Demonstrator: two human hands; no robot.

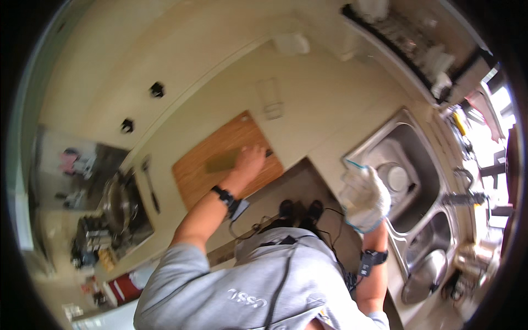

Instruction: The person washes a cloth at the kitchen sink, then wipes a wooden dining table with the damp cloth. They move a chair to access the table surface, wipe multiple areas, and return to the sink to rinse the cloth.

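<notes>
A wooden cutting board (206,179) lies on the counter before me, a hole in its far corner. My left hand (250,159) rests over the board, its fingers around the black handle (269,153) of a knife. The knife's broad blade (222,161) lies flat to the left and looks greenish and blurred. Near the sink's left edge, a white cloth (363,200) with blue edging wraps my right hand (375,236). The cloth hides most of that hand's fingers.
At right is a double-bowl steel sink (423,144) with a bowl (398,177) in it and a faucet (462,199). A pot lid (427,278) leans at the smaller basin. Left are a ladle (150,183) and a pan (117,204). A wire rack (270,99) lies beyond the board.
</notes>
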